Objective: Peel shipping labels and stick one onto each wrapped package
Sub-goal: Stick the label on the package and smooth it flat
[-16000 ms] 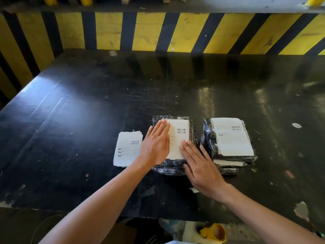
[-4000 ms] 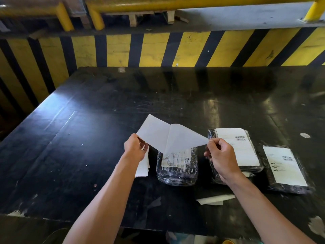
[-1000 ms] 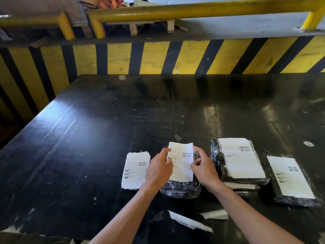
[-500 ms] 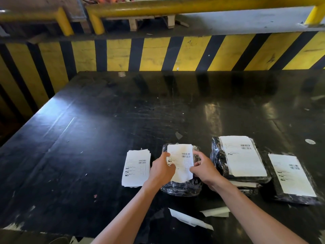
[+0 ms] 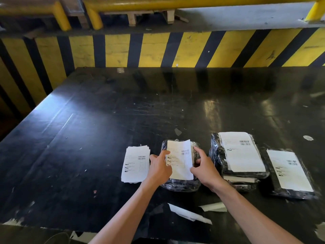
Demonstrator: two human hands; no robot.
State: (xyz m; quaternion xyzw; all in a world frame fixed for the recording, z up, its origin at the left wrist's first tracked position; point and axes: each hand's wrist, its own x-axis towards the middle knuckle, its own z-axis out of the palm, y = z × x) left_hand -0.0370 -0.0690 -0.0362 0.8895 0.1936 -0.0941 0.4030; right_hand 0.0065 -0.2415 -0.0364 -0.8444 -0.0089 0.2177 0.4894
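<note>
A black film-wrapped package (image 5: 181,184) lies near the table's front edge. A white shipping label (image 5: 180,160) lies on top of it, its far edge slightly lifted. My left hand (image 5: 159,168) pinches the label's left edge, forefinger on its face. My right hand (image 5: 205,169) pinches the label's right edge, forefinger stretched along the package's top. Just left of my left hand sits a stack of unpeeled labels (image 5: 136,164). Right of my right hand stand stacked labelled packages (image 5: 237,155), and another labelled package (image 5: 290,173) lies further right.
Two peeled backing strips (image 5: 190,214) (image 5: 213,207) lie on the black table (image 5: 88,138) between my forearms. A yellow-and-black striped wall (image 5: 149,50) runs along the table's far side. Small paper scraps dot the surface.
The label has come down from mid-air onto the middle package and lies nearly flat. Both hands have stayed at its side edges and sunk with it.
</note>
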